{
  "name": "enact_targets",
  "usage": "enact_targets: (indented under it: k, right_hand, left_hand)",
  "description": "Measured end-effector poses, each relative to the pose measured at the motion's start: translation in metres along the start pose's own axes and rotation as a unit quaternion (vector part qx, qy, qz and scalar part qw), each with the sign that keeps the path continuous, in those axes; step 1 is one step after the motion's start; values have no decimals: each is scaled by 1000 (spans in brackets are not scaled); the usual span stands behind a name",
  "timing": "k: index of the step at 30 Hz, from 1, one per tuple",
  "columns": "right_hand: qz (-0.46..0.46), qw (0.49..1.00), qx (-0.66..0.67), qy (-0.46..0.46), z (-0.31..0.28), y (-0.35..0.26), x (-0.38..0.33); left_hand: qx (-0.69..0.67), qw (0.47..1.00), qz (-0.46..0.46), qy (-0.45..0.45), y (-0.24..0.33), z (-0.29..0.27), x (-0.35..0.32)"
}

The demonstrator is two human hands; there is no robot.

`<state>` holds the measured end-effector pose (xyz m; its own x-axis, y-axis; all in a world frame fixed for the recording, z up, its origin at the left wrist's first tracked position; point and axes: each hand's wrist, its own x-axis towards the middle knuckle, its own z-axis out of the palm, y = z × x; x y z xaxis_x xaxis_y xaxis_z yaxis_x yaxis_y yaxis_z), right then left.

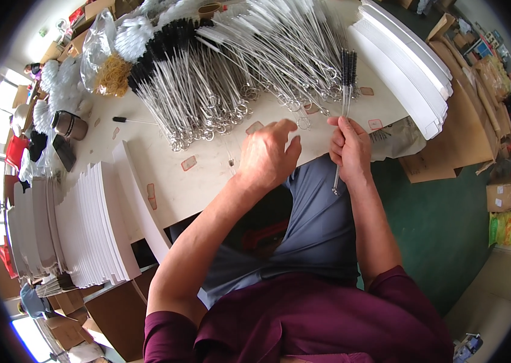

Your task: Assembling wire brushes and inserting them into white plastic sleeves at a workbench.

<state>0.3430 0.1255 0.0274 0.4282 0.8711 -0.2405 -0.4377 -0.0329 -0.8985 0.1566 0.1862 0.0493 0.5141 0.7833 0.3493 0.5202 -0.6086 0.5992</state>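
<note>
My right hand [352,145] is closed around the wire stems of a few thin black-bristled brushes [348,69]. Their bristles point away from me, and their looped ends stick out below the fist. To its left, my left hand [269,151] is over the table's near edge, thumb apart from the bent fingers, with nothing visible in it. Beyond it lies a big heap of black-bristled wire brushes [189,91], loops toward me. A heap of white-bristled wire brushes [286,48] adjoins it on the right. One single black-bristled brush [120,120] lies apart on the left.
Stacks of long white cartons stand at the left [89,224] and far right [403,66] of the table [177,193]. Yellow rubber bands [114,75] lie by clear plastic bags at the back left. A dark jar [69,124] stands nearby. Brown cardboard [455,139] leans at the right.
</note>
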Motion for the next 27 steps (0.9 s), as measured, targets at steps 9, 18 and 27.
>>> enact_targets:
  k: [9,18,27]
  right_hand:
    - [12,1000,-3,-17,-1,-2,-2]
    - [16,1000,2,-26,3,-2,-1]
    - [3,1000,-4,-30,2,-1,-1]
  left_hand:
    - [60,994,-89,-14,-5,18,49]
    - [98,993,-56,-30,-14,22,62]
    - [-9,997,-60,-57,-24,-7,57]
